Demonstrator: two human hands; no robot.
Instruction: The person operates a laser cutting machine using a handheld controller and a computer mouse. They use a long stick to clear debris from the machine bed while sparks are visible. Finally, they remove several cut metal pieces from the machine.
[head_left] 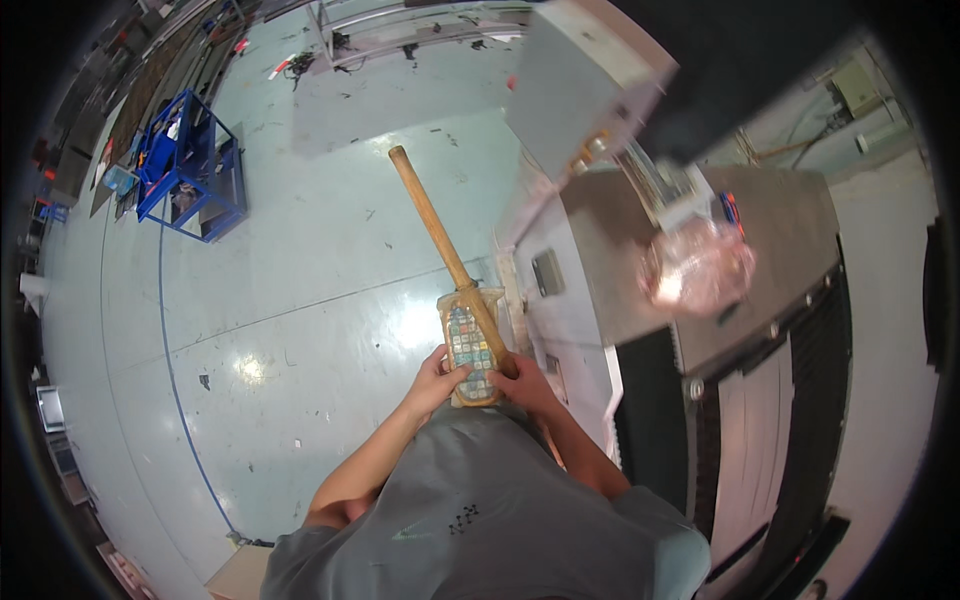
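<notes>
A yellowed handheld keypad point(468, 345) with rows of small keys is held upright in front of my body. My left hand point(434, 383) grips its lower left side, thumb on the keys. My right hand point(524, 384) closes on the lower right side, its thumb also over the keys. A long wooden handle point(436, 222) slants from the far left down across the keypad's upper right. Its near end meets my right hand; whether that hand also grips it, I cannot tell.
To the right stands a machine with a metal bed point(610, 245), a grey cabinet point(582, 85) and a clear plastic-wrapped bundle point(697, 268). A blue metal cart point(205, 170) stands far left. A blue line point(170, 350) runs along the pale floor.
</notes>
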